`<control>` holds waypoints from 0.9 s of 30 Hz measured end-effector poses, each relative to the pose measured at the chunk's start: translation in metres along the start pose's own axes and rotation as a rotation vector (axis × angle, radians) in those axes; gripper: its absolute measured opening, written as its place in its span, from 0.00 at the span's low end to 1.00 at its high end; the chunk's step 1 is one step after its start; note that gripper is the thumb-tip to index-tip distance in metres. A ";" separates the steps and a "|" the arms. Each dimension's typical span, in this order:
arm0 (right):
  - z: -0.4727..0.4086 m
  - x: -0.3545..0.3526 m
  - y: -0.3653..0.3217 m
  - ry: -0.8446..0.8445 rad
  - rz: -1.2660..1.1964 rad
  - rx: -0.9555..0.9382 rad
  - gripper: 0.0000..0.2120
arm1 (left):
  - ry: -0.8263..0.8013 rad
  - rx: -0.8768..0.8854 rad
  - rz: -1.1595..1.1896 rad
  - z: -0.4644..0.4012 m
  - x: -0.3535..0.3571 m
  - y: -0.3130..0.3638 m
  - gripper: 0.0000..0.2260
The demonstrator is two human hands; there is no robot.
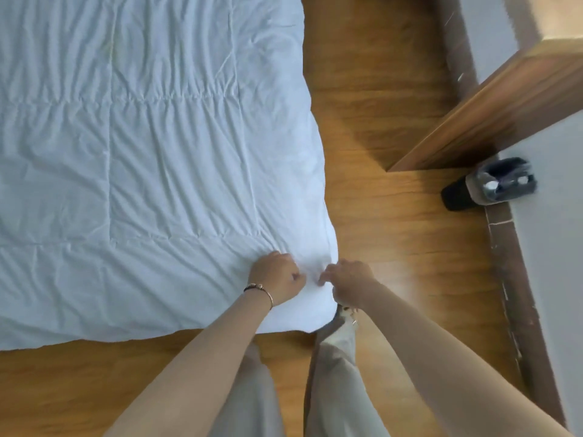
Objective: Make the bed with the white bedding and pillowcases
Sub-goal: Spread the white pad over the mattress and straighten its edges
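While both hands work at the lower-right corner of the white quilt (142,152), the spreading or cover-fitting step appears to be in hand. The quilt fills the left and centre of the frame, laid flat with stitched panels and many creases, its right edge running down to a rounded corner just beside the wooden floor (394,247). The left hand (277,279) is seen near the bottom centre, its fingers curled into the fabric and bunching a small fold; a thin bracelet (258,290) is worn at its wrist. The right hand (348,280) is placed just beside it, at the very corner, fingers bent and apparently pinching the cloth, though the fingertips are blurred and the exact hold cannot be told. Pale trousers (331,373) are visible below the arms. At the right of the frame a wooden door (492,105) stands open, with a dark object wrapped in clear plastic (492,184) near its foot; what it is cannot be made out.

No pillows or pillowcases are in view, so much of the task is judged to remain. For the next move, the corner would likely need to be drawn taut and squared to the bed's edge, with the creases smoothed outward.
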State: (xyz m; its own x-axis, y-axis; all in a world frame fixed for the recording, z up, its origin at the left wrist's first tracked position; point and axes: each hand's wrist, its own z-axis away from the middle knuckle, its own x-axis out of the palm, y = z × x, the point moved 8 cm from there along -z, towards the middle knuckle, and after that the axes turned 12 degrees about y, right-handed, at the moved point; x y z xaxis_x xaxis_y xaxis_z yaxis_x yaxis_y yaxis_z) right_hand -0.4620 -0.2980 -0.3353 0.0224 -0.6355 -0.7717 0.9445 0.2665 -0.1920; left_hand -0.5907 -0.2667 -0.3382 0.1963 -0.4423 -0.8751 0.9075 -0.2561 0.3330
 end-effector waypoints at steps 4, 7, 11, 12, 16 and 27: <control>-0.012 -0.045 0.051 0.063 0.089 0.010 0.23 | 0.334 -0.212 0.199 -0.054 -0.045 0.020 0.11; -0.024 -0.086 0.097 0.042 -0.003 0.074 0.23 | 0.373 -0.420 0.148 -0.087 -0.065 0.012 0.21; -0.076 -0.147 0.145 0.024 -0.033 0.098 0.23 | 0.384 -0.457 0.184 -0.155 -0.103 0.004 0.21; -0.092 -0.165 0.152 0.039 -0.030 0.088 0.24 | 0.423 -0.460 0.197 -0.175 -0.118 0.003 0.20; -0.171 -0.235 0.163 0.127 0.021 -0.058 0.27 | 0.423 -0.548 0.230 -0.260 -0.146 -0.005 0.21; -0.373 -0.340 0.143 0.159 0.379 -0.472 0.41 | 0.160 -0.997 0.113 -0.389 -0.143 -0.054 0.44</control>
State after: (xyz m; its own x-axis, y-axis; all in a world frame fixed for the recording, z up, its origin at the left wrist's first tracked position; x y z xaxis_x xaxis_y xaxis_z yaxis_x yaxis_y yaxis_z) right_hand -0.4572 0.2262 -0.3266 0.2442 -0.3285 -0.9124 0.6335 0.7664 -0.1064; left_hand -0.5232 0.1447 -0.3678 0.2809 -0.2806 -0.9178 0.7626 0.6459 0.0359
